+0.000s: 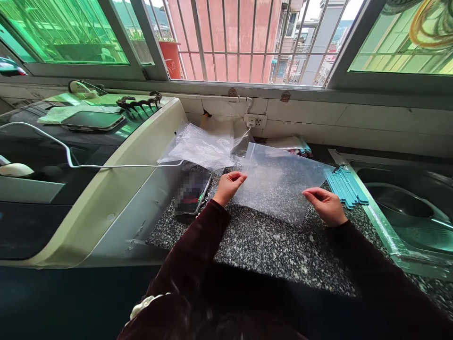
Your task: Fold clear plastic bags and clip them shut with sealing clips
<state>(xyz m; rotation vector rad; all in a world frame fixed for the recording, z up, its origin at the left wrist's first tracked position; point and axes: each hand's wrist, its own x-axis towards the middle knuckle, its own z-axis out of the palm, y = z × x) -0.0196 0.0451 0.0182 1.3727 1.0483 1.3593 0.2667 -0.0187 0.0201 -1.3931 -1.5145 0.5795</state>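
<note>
A clear plastic bag [276, 182] is stretched between my two hands above the speckled countertop [269, 243]. My left hand [228, 186] pinches its left edge between thumb and fingers. On the opposite side my right hand [326, 204] pinches the right edge in the same way. The bag looks flat, and the counter shows through it. Several light-blue strips [345, 186] lie just beyond my right hand. To the left of my left hand rests a phone [193, 191], its screen partly blurred. Behind it is a pile of clear plastic bags [205, 144].
A sink [399, 193] with a dark pan lies on the right. A washing-machine-like appliance [141, 141] stands on the left, bearing another phone [94, 120] and a claw hair clip [139, 103]. A white cable [123, 166] runs across it. A wall socket [255, 121] sits behind the counter.
</note>
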